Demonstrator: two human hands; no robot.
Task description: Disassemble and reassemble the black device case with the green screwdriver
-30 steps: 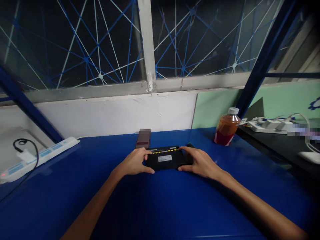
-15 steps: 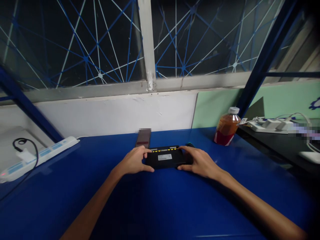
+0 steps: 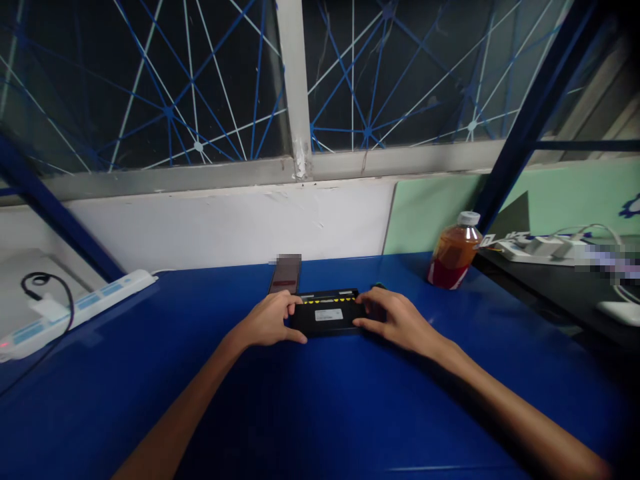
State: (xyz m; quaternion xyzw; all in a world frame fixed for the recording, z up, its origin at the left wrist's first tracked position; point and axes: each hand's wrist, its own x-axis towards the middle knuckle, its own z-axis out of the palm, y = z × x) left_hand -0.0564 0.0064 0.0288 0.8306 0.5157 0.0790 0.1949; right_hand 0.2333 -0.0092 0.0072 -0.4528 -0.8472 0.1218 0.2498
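Holding the black box [image 3: 325, 327] by opposite ends, your left hand [image 3: 269, 319] and right hand [image 3: 400, 320] curl part-open around it at the blue worktop [image 3: 320, 407].

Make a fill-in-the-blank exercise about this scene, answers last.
The bare left hand and bare right hand touch a flat rectangular case coloured ____.
The white-and-blue power strip lies on the picture's ____ side.
The amber-and-red plastic bottle has a ____ cap.
The glossy tabletop is ____.
Missing: black; left; white; blue.

Black case [image 3: 327, 325], fingers [image 3: 295, 335] at both ends
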